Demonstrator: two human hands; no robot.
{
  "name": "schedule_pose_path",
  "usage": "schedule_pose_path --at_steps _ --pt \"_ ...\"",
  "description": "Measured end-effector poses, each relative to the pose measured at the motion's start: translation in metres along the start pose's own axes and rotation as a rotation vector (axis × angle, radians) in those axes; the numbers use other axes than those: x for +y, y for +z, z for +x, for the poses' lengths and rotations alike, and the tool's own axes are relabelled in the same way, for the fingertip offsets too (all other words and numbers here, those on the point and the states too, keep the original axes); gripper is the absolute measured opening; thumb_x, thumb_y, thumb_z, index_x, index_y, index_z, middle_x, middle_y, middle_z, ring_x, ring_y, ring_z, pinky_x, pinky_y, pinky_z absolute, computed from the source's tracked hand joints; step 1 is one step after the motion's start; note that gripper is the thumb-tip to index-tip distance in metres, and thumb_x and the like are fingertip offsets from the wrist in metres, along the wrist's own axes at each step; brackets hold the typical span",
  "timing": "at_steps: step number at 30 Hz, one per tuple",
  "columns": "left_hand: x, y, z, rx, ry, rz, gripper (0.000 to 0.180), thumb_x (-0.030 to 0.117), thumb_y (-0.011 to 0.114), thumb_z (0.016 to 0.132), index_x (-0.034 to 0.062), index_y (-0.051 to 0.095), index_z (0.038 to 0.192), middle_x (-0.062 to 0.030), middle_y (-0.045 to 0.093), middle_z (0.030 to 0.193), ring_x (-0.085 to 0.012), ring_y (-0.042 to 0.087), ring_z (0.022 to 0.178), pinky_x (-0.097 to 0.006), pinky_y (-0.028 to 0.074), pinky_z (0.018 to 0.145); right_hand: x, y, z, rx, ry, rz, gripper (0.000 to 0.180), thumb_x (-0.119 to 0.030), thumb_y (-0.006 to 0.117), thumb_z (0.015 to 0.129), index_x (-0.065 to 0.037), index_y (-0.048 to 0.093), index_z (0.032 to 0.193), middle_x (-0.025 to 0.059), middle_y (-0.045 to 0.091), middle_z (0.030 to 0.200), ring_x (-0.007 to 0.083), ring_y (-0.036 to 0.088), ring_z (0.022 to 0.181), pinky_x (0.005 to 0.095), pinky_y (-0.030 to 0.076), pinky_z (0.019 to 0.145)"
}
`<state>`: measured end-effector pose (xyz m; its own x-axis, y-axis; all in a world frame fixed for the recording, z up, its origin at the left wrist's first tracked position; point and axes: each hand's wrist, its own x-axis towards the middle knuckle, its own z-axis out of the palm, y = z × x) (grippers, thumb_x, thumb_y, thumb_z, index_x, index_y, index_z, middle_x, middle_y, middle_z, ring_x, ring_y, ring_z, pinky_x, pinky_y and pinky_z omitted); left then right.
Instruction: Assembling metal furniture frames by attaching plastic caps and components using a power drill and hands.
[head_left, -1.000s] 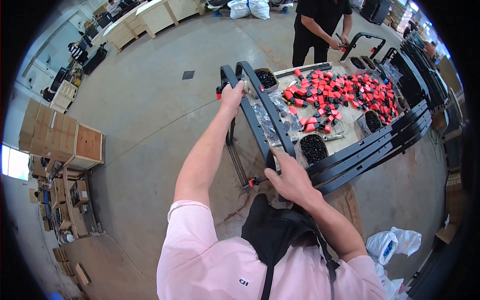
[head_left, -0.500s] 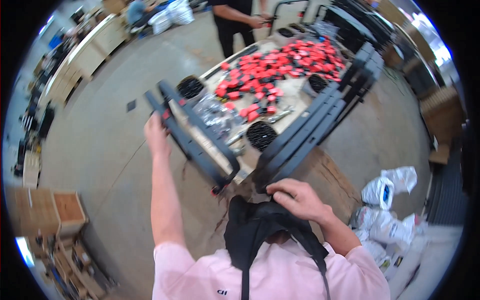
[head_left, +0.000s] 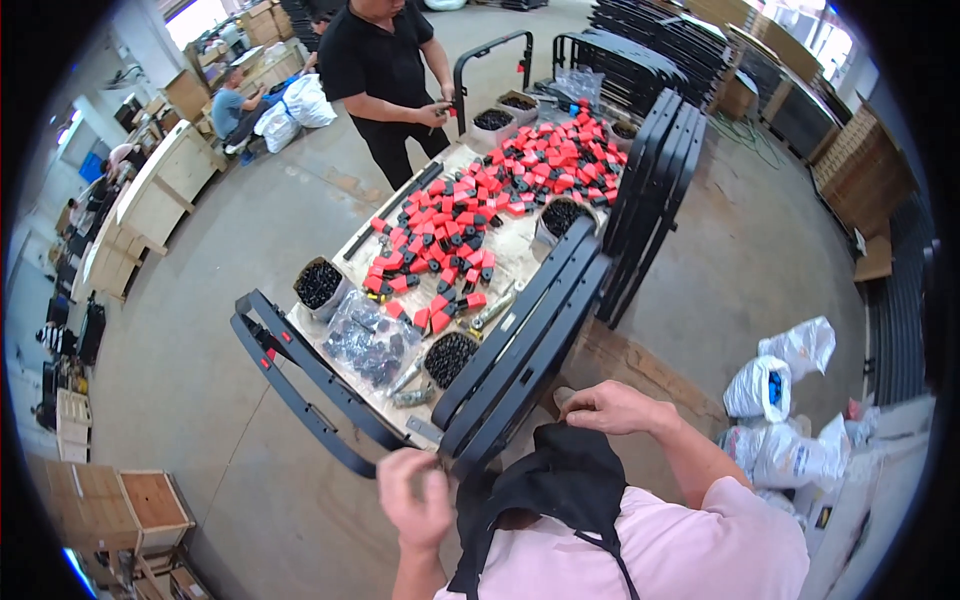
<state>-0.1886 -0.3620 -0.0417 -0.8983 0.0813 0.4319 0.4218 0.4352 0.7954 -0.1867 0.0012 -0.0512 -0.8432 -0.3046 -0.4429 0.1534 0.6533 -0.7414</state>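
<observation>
My left hand is lifted close to my body, slightly blurred, its thumb apart from its loosely bent fingers, with nothing seen in it. It is just right of the lower end of a black rounded metal frame with small red parts, which leans at the table's near left corner. My right hand is above the black apron, fingertips drawn together; what they hold, if anything, is hidden. Several more black frames lean along the table's right side, ahead of my right hand.
The table bears a heap of red and black plastic pieces, tubs of small black parts and a clear plastic bag. A co-worker in black stands across it. White sacks lie at right, wooden crates at left.
My left hand has let go of the black frame on the left and come back toward my body. My right hand stays near the apron. The view has shifted, showing more of the co-worker.
</observation>
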Motion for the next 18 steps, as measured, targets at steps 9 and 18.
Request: schedule_pose_path --at_steps 9,18 --pt "0.062 0.176 -0.005 0.082 -0.106 0.713 0.040 0.012 0.075 0.086 0.0011 0.072 0.124 -0.0172 0.066 0.130 -0.0381 0.058 0.125 -0.053 0.039 0.113 0.138 -0.191 0.043 -0.104 -0.002 -0.266 0.035 -0.030 0.064 0.098 -0.003 0.079 0.112 0.0213 0.079 0.105 0.0380 0.075 0.102 0.0466 0.059 0.091" --pt "0.069 0.209 0.001 0.165 -0.280 0.783 0.042 0.012 0.071 0.092 0.0006 0.069 0.132 -0.0173 0.063 0.130 -0.0374 0.055 0.126 -0.053 0.037 0.115 0.248 -0.278 0.149 0.407 0.060 -0.127 0.028 -0.025 0.070 0.090 -0.003 0.080 0.105 0.0211 0.079 0.101 0.0393 0.076 0.098 0.0478 0.060 0.089"
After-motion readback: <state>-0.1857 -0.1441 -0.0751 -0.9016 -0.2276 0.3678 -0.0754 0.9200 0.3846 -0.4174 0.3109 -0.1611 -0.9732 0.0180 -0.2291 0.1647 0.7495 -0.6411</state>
